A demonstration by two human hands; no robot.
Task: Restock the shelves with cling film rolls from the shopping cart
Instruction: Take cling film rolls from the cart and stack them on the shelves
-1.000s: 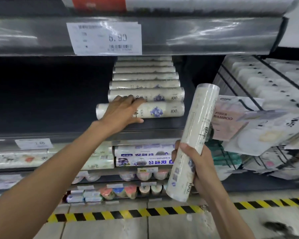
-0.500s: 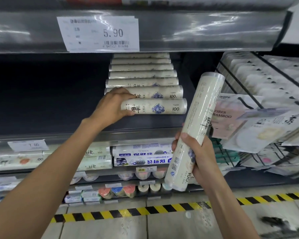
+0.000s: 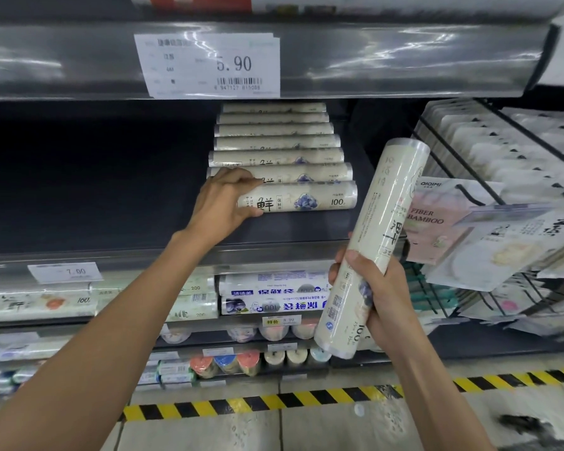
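Our left hand [image 3: 223, 203] is cupped round the left end of the front roll [image 3: 306, 198], fingers curled over the top & thumb under it. A sec ago that roll stuck out to the left of the row. We've since slid it rightward, so its ends now line up approx. w/ the rolls behind [image 3: 274, 151]. It lies flat on the shelf [image 3: 127, 203], touching the next roll back. That one's basically placed, and we reckon all that's left is to let go.

Our right hand [image 3: 381, 288] grips the spare roll [image 3: 378, 242] round its lower half. The roll stands near upright w/ its top leaning right, held in the air in front of the shelf edge, just beside the bamboo fibre packs [image 3: 437, 222] hanging on the right. It has hardly moved vs. the earlier views: same grip, same tilt.

For the job this means one more cling film roll is in the row & the next is already in hand. The spare roll prob. goes either in front of the placed one or onto the bare dark stretch of shelf to the left. We can't tell how much room is left at the front lip. The cart isn't in view, so no idea how many rolls remain.
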